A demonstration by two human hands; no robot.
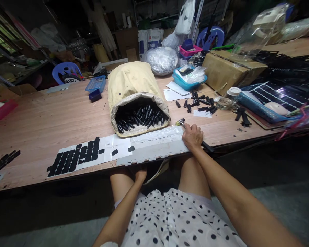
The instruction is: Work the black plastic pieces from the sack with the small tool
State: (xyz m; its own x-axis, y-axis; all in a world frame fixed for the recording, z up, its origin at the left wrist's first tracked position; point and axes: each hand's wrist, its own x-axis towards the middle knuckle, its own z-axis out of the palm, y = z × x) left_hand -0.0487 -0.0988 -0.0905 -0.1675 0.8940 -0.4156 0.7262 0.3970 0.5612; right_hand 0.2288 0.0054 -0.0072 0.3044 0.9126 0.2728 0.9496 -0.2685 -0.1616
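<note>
Got a hammer (180, 121) in the right hand (193, 136), right of centre in the frame, fingers clenched around the handle close to the head. Can see the dark handle end (207, 146) poking out past the wrist, near the table's (74, 116) front edge. Can't tell about the left hand (140, 175), tucked mostly under the edge at lower centre, fingers hidden.

Got a grey board (157, 151) along the front edge, just left of the hammer hand, then a white sheet (122, 151) plus rows of flat black tiles (74, 157) further toward the lower left.

Gotta mention the big yellowish sack (134, 77): lying mid-frame, mouth facing front, loaded with slim black parts (146, 115). Sits right behind the board and just beside the hammer head, hogging space and blocking the view behind.

Seeing more loose black parts (195, 103) right of the sack, near some white papers (175, 93). Also spotting a turquoise basket (189, 85) and a cardboard box (222, 73) at upper right, then a blue tray (278, 116) at far right with a dark gridded panel (278, 94) on top. Over at upper left, can make out a blue basket (95, 83), a small navy box (95, 95), a chair (66, 70) and, way back, another person (105, 34) standing.
</note>
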